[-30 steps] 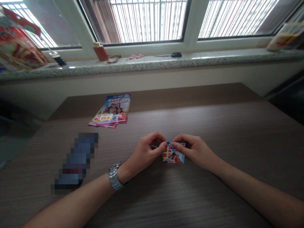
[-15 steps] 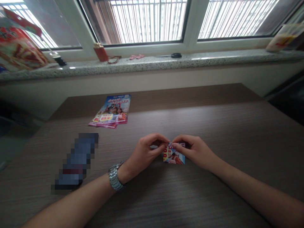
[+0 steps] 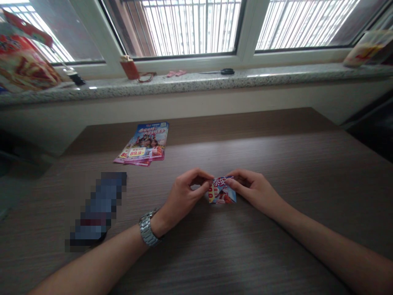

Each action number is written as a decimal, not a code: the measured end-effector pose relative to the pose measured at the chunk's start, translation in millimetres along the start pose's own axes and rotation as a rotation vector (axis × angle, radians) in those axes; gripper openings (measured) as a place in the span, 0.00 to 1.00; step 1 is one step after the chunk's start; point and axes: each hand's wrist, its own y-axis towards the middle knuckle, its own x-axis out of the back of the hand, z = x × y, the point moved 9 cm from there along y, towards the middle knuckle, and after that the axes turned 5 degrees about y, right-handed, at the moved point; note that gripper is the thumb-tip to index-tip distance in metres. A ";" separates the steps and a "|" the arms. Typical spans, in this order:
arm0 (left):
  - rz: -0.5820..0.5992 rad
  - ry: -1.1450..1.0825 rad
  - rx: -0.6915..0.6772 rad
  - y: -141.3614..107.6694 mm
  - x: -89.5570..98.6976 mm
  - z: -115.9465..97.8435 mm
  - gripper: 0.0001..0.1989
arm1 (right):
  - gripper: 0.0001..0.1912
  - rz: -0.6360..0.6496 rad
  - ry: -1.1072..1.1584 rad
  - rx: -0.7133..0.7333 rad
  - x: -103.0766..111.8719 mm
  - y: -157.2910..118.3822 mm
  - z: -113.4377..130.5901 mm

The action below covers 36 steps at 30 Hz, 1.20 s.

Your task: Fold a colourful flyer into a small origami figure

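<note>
A small folded flyer (image 3: pixel 222 193), printed in blue, red and yellow, is held just above the brown table (image 3: pixel 276 164). My left hand (image 3: pixel 190 192), with a metal watch (image 3: pixel 149 229) on its wrist, pinches the flyer's upper left corner between thumb and fingertips. At the upper right edge, the thumb and index finger of my right hand (image 3: pixel 253 188) are closed on the same paper. Farther back on the left lies a stack of flyers (image 3: pixel 147 141) with matching colours.
A blurred-out dark oblong object (image 3: pixel 98 211) lies on the table's left side. Along the granite windowsill (image 3: pixel 190 84) stand a food bag (image 3: pixel 27 61), a red-brown case (image 3: pixel 129 69), small pink items (image 3: pixel 175 73), a black-handled tool (image 3: pixel 227 71) and another bag (image 3: pixel 365 49).
My hands have moved apart along the flyer's top edge, the left one slightly left and the right one slightly right. The paper has risen a little, showing more of its printed top.
</note>
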 end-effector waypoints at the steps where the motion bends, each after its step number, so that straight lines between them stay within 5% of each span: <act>1: 0.002 0.002 0.000 0.1 -0.1 -0.2 0.05 | 0.17 0.002 0.005 0.001 -0.2 0.0 0.1; 36: 0.017 -0.071 0.074 4.1 -0.6 6.9 0.09 | 0.24 0.031 -0.159 0.055 4.0 2.9 5.6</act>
